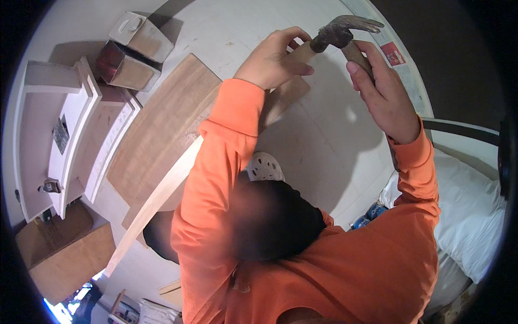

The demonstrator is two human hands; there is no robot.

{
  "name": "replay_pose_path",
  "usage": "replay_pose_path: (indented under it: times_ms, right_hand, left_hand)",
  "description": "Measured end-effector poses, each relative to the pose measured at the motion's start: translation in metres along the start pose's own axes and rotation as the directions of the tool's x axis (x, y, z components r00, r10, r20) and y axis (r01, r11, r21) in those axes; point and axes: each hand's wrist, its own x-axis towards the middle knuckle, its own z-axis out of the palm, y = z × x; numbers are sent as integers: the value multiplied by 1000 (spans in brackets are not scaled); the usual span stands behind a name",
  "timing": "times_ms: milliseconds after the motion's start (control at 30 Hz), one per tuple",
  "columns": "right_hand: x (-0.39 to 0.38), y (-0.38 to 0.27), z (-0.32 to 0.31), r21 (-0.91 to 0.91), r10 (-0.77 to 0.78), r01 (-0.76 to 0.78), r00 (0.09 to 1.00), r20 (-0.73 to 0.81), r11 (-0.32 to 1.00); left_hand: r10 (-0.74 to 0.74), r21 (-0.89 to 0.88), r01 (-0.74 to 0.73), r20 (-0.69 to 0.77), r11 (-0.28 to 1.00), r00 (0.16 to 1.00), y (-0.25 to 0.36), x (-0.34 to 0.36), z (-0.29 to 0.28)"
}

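My right hand (389, 100) is closed around the handle of a claw hammer (337, 32) at the top of the view. The hammer's dark metal claw points right, and its other end meets the wood by my left hand. With my left hand (274, 60) I grip the upper end of a long, pale wooden strip (156, 200). This strip runs down to the lower left, partly hidden behind my orange left sleeve. Whether a nail sits between hammer and strip cannot be seen.
Brown boards (167, 113) lie on the pale floor beneath my left arm. White shelving (70, 124), metal tins (141, 40) and a cardboard box (70, 262) stand on the left. A white holed shoe (264, 166) shows below. White sacks (464, 210) lie at right.
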Motion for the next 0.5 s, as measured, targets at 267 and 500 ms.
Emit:
replay_pose_path:
  times_ms: [267, 500]
  right_hand:
    - [12, -1, -2, -60, -82, 85, 996, 46, 995]
    - [16, -9, 1, -101, -93, 97, 995, 39, 990]
  left_hand:
    - [-122, -82, 116, -74, 990, 990, 1, -4, 9]
    - [-134, -49, 127, -209, 991, 969, 6, -14, 15]
